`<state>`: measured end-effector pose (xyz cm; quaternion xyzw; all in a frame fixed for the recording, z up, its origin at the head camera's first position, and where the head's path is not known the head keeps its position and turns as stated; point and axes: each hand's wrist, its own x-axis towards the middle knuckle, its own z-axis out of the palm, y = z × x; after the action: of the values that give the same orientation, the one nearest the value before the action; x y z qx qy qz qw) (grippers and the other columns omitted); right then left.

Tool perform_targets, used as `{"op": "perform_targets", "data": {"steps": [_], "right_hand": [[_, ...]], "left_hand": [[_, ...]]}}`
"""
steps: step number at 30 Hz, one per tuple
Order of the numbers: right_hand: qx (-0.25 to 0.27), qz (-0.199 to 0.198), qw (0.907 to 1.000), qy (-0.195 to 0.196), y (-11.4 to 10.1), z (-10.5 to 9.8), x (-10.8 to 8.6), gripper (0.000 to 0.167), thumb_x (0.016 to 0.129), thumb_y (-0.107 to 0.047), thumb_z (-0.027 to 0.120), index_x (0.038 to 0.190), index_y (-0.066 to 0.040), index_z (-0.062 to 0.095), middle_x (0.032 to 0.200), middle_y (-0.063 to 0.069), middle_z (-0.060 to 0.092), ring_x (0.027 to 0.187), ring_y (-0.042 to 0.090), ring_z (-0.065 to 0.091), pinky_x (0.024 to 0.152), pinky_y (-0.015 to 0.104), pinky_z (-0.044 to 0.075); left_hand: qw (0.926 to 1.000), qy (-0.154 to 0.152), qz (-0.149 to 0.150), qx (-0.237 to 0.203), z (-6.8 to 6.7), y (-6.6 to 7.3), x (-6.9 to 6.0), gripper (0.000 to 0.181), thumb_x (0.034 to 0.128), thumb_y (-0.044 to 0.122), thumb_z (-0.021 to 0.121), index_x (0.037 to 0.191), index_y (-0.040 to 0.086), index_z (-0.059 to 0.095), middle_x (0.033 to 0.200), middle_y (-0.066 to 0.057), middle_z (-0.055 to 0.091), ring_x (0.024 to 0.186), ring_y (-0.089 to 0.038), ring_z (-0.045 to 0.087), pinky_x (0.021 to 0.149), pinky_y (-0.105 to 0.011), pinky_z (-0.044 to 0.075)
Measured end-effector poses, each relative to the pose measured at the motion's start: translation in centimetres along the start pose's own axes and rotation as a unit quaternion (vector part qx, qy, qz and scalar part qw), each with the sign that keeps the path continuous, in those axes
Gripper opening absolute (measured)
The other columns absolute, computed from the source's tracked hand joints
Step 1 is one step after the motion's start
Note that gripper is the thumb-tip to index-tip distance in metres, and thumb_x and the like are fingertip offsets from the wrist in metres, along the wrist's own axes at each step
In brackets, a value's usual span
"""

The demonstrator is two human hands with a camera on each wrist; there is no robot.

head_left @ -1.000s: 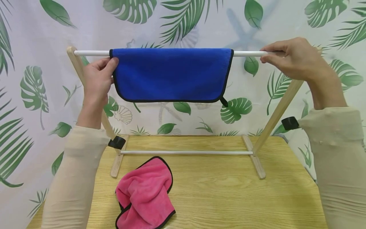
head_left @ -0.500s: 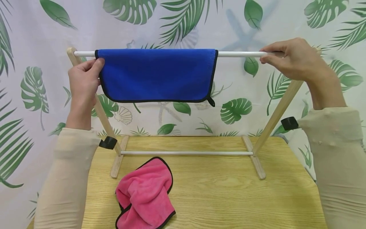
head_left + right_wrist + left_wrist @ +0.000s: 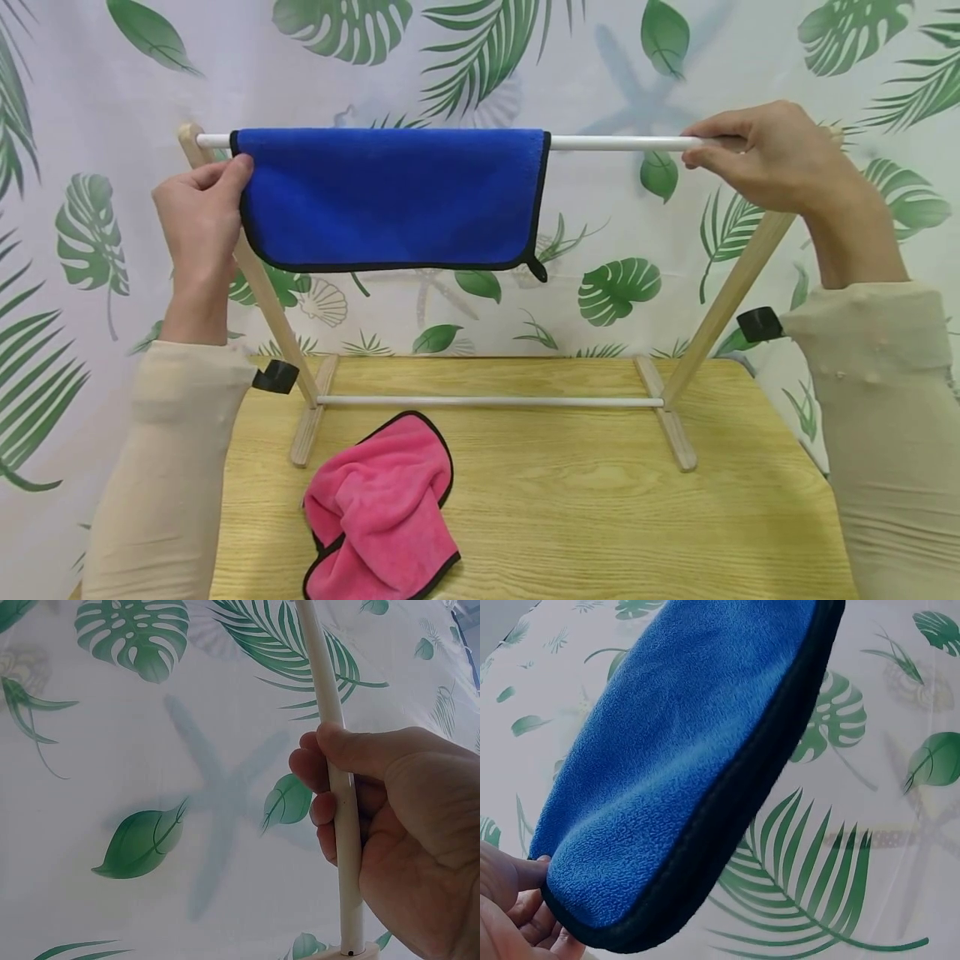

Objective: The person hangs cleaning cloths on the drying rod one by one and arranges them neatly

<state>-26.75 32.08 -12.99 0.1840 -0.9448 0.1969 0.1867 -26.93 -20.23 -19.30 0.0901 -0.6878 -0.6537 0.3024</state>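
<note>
A blue towel (image 3: 390, 200) with black edging hangs folded over the white top bar (image 3: 600, 142) of a wooden rack, towards its left end. My left hand (image 3: 201, 218) pinches the towel's left edge just under the bar; the left wrist view shows thumb and fingers at a corner of the blue cloth (image 3: 682, 750). Near the right end, my right hand (image 3: 780, 158) grips the bar, and in the right wrist view its fingers curl round the white rod (image 3: 343, 810). A small black loop (image 3: 537, 268) dangles from the towel's lower right corner.
A crumpled pink towel (image 3: 382, 508) with black trim lies on the wooden table (image 3: 585, 517), left of the middle. The rack's slanted wooden legs (image 3: 720, 308) stand on the table, joined by a lower white rod (image 3: 487, 402). Behind hangs a leaf-patterned curtain (image 3: 480, 75).
My left hand has pulled the blue towel leftwards along the top bar, close to the rack's left post. My right hand has stayed on the bar, and the pink towel has not moved.
</note>
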Motion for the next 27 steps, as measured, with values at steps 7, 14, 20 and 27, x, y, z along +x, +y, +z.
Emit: {"op": "perform_targets", "data": {"steps": [7, 14, 20, 27], "right_hand": [[-0.004, 0.001, 1.0, 0.002, 0.0, 0.1, -0.1, 0.035, 0.106, -0.018, 0.059, 0.131, 0.006, 0.066, 0.108, 0.023, 0.069, 0.071, 0.014, 0.046, 0.053, 0.024, 0.033], [-0.002, -0.002, 1.0, 0.003, -0.1, 0.1, 0.0, 0.034, 0.106, -0.017, 0.059, 0.131, 0.006, 0.066, 0.106, 0.022, 0.07, 0.07, 0.013, 0.046, 0.052, 0.024, 0.033], [-0.002, -0.009, 0.9999, 0.005, 0.0, 0.1, 0.1, 0.033, 0.106, -0.017, 0.06, 0.13, 0.005, 0.067, 0.104, 0.019, 0.071, 0.069, 0.013, 0.045, 0.053, 0.023, 0.032], [-0.024, -0.017, 0.9996, 0.004, -0.1, 0.1, 0.0, 0.034, 0.106, -0.019, 0.059, 0.13, 0.004, 0.067, 0.108, 0.022, 0.07, 0.07, 0.015, 0.045, 0.055, 0.025, 0.033]], "left_hand": [[0.9958, 0.061, 0.045, 0.051, -0.9, -0.1, 0.4, 0.029, 0.0894, 0.038, 0.082, 0.102, 0.011, 0.084, 0.082, 0.006, 0.071, 0.076, -0.007, 0.065, 0.075, -0.018, 0.056], [0.9927, 0.096, 0.06, 0.044, -1.7, -0.4, 0.9, 0.021, 0.0839, 0.035, 0.087, 0.075, 0.02, 0.076, 0.07, 0.011, 0.065, 0.064, -0.002, 0.062, 0.065, -0.015, 0.051], [0.9927, 0.104, 0.054, 0.028, -2.4, -0.6, 1.3, 0.021, 0.0823, 0.033, 0.089, 0.074, 0.019, 0.075, 0.069, 0.01, 0.065, 0.06, -0.002, 0.061, 0.062, -0.015, 0.051], [0.9931, 0.104, 0.051, 0.02, -2.6, -0.7, 1.2, 0.02, 0.083, 0.033, 0.089, 0.079, 0.018, 0.077, 0.076, 0.007, 0.066, 0.066, -0.004, 0.064, 0.064, -0.013, 0.052]]}}
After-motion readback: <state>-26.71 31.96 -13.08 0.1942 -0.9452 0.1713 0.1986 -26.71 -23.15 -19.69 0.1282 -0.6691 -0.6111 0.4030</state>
